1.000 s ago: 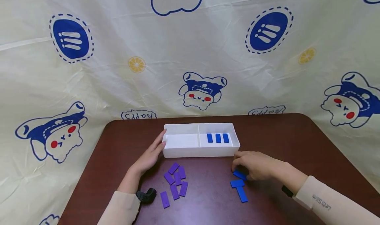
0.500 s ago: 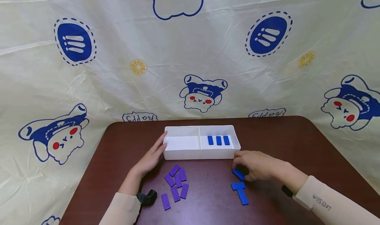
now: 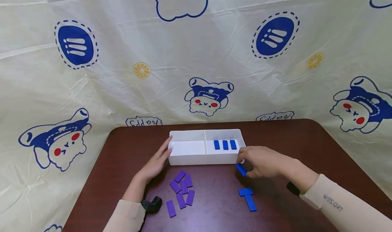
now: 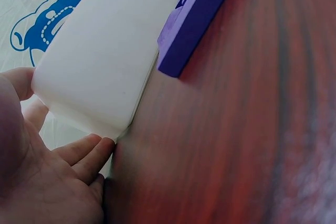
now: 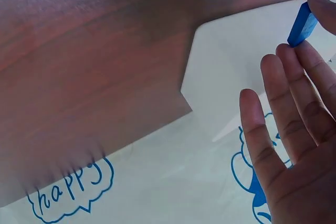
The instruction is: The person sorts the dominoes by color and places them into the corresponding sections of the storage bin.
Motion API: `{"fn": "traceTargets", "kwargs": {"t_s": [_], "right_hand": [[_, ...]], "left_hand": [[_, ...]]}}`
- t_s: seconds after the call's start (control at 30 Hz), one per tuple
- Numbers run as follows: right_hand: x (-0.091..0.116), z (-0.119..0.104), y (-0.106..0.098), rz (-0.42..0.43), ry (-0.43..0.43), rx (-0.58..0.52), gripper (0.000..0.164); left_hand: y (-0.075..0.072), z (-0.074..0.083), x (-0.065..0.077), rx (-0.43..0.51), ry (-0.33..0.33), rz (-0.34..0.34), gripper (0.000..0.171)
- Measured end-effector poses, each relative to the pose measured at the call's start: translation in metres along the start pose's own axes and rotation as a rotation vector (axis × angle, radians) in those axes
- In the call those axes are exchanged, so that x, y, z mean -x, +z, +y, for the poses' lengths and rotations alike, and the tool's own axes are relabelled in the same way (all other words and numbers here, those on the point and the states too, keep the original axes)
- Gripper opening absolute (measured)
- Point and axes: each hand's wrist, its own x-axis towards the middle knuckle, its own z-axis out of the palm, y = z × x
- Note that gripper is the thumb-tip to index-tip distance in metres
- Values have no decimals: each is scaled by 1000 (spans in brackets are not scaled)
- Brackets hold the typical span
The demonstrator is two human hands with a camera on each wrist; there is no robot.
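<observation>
A white two-compartment box [image 3: 190, 159] stands on the table, with three blue tiles [image 3: 225, 145] lying in its right compartment. My left hand [image 3: 154, 164] rests against the box's left end, its fairly straight fingers touching the wall [image 4: 100, 51]. Near the box's front right corner, my right hand [image 3: 264, 160] pinches a blue tile [image 3: 241, 169] between thumb and fingertips, held above the table. The right wrist view shows that blue tile [image 5: 303, 24] edge-on at the fingertips. Two more blue tiles [image 3: 250, 202] lie together in a T shape in front of the right hand.
Several purple tiles [image 3: 180, 200] are scattered on the brown table [image 3: 214, 204] in front of the box, to the right of the left wrist. The box's left compartment [image 3: 187, 147] shows a bare white floor. Behind the table hangs a printed cloth [image 3: 171, 96].
My right hand has lifted the blue tile and moved it away from the T-shaped pair, up toward the box's front right corner. The left hand stays at the box's left end.
</observation>
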Motion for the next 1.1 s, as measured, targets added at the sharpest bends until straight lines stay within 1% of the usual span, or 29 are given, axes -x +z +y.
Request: {"fn": "traceTargets", "kwargs": {"t_s": [0.4,0.7,0.8,0.97,1.1], "right_hand": [[-6,-3,-16,17,22,-7,41],[-12,-3,-26,40,30,-5,41],[-17,-5,-29,45,22,3,41],[-23,-6,-32,49,29,41,41],[-28,-7,-36,65,24,50,42]], "left_hand": [[0,2,0,-16,-3,13,56],[1,1,1,0,-9,5,57],[0,0,1,2,-12,17,56],[0,0,1,8,-13,10,57],[0,0,1,2,-12,9,57]]}}
